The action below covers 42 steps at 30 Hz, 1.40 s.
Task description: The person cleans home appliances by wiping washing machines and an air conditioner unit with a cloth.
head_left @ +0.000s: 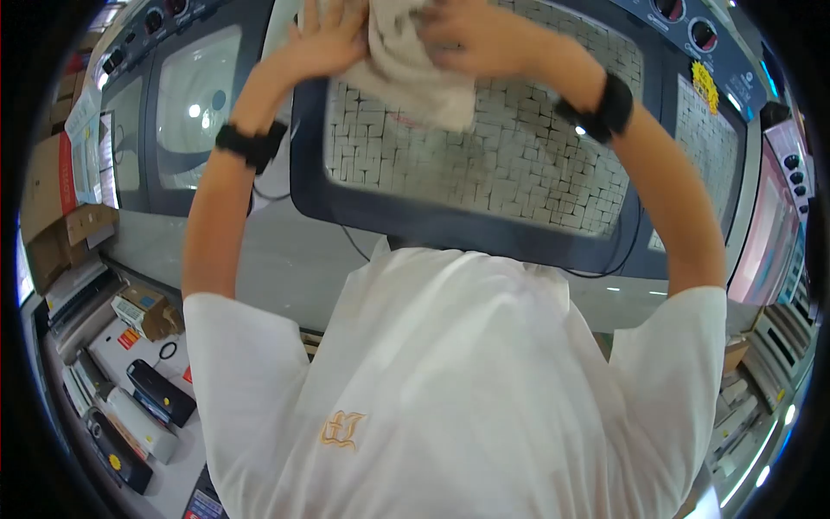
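Cloth (424, 82) lay bunched at the top centre of the frame, over a patterned lid (553, 156). The left hand (333, 39) was spread wide at its left edge, not closed around it; the right hand (471, 39) met its right side, too blurred to tell whether the fingers gripped. Uneven pressure could have made the loose folds slip or bunch further.

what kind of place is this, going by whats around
Probably an appliance shop: what look like washing machines with dials stand in a row, one carries a yellow starburst tag, and cardboard boxes sit at left.
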{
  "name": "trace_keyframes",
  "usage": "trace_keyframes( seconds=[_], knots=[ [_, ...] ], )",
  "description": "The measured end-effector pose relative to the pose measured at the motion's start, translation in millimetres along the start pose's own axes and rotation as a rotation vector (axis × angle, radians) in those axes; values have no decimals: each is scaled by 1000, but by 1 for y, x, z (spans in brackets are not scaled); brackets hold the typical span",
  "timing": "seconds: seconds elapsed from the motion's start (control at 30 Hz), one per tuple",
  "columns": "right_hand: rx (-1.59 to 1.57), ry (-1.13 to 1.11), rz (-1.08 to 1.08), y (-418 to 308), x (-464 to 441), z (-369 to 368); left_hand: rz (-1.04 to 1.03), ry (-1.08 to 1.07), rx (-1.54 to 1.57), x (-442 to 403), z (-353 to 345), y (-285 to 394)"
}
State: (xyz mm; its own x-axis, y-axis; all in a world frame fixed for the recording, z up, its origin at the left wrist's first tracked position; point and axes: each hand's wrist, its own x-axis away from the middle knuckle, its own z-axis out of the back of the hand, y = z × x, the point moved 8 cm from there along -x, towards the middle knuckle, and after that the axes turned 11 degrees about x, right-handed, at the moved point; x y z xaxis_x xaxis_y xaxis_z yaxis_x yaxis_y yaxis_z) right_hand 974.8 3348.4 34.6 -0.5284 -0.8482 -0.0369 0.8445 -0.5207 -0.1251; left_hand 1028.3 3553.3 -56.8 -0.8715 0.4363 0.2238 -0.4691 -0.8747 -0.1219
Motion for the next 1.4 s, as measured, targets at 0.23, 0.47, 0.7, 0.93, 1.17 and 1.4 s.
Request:
trace_keyframes(
  seconds=[0.23,0.47,0.7,0.93,1.17,1.4],
  knots=[
    [-63,46,-270,63,158,12,-73,-159,104,28,61,80],
    [-12,89,-645,129,237,31,-131,-113,393,-67,103,162],
    [-33,-81,-603,-3,303,15,-528,41,349,64,80,218],
    [-84,0,-593,70,295,26,-523,-33,300,9,100,247],
    [-121,56,-553,-9,298,18,-565,172,363,26,91,245],
    [-435,-254,-476,-126,292,21,-309,-23,747,181,91,244]
  ],
)
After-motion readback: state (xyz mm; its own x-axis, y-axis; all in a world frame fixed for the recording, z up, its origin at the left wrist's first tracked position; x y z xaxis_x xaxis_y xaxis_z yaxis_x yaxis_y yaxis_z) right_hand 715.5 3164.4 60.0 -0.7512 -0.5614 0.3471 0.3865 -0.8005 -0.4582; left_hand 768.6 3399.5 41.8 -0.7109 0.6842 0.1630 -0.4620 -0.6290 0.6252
